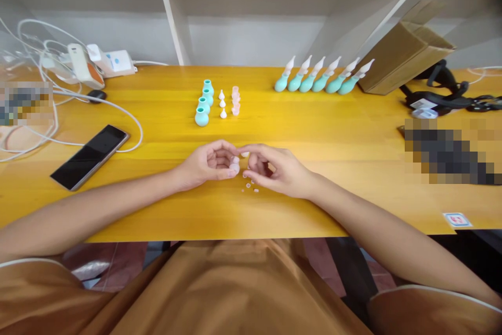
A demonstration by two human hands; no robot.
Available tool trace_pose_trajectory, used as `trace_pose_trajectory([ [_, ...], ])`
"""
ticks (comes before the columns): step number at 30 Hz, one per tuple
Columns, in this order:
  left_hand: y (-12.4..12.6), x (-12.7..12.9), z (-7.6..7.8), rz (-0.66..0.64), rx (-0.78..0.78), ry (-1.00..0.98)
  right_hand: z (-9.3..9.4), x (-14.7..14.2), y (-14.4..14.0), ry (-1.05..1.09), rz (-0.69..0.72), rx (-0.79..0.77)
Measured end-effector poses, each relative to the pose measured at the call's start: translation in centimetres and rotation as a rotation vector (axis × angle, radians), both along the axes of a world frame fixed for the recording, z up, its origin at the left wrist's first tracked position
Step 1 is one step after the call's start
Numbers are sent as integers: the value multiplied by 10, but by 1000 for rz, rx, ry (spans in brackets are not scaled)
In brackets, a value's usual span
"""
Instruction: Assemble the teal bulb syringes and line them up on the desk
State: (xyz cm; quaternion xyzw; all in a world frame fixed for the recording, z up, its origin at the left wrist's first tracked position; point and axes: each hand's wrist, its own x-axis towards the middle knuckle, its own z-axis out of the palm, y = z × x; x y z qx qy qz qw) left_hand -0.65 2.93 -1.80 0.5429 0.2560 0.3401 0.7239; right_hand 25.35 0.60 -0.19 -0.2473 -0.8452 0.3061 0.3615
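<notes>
A small translucent white piece (234, 165) sits pinched in the left hand (209, 163) fingers, near the surface's (164, 209) front edge. The right hand (274, 168) touches it, fingers curled; tiny white bits (249, 185) lie beneath. Teal bulbs (204, 105) stand further back.

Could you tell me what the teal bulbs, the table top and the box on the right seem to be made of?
Teal bulbs: probably soft silicone or rubber, matte, with rounded squeezable shapes. Table top: wood, varnished yellow, with visible grain and a sheen. Box: plain brown corrugated cardboard, dull, with folded flaps.
</notes>
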Motion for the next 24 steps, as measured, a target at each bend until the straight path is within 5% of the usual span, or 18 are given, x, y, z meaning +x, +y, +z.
trace_pose_trajectory([
  [14, 2, -5, -3, -162, 37, -89, -6, 2, -1, -202, -174, 6],
  [24, 3, -6, -5, -114, 111, -79, -3, 2, 0, -329, -231, 96],
])
